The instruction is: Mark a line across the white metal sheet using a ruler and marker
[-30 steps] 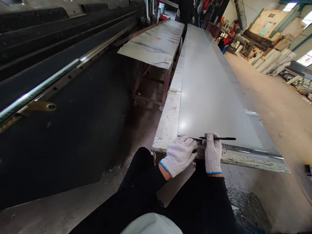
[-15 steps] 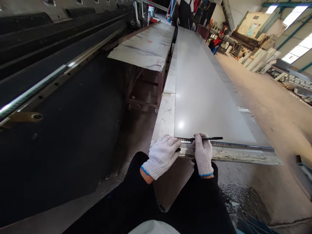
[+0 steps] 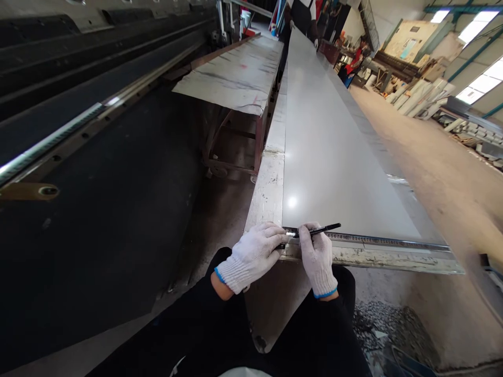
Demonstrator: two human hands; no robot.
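Now pen (image 3: 320,229) in R hand (image 3: 316,256) (L hand (image 3: 253,254) on ruler (image 3: 385,241)).

Metal workshop: press brake (image 3: 78,120), long steel sheet (image 3: 330,152), stacked offcuts (image 3: 420,97).

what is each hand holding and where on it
The right hand grips a black pen near its tip, the tail pointing right. The left hand presses down the left end of a steel ruler.

Bare sheet (image 3: 334,157) beyond ruler (image 3: 393,242)
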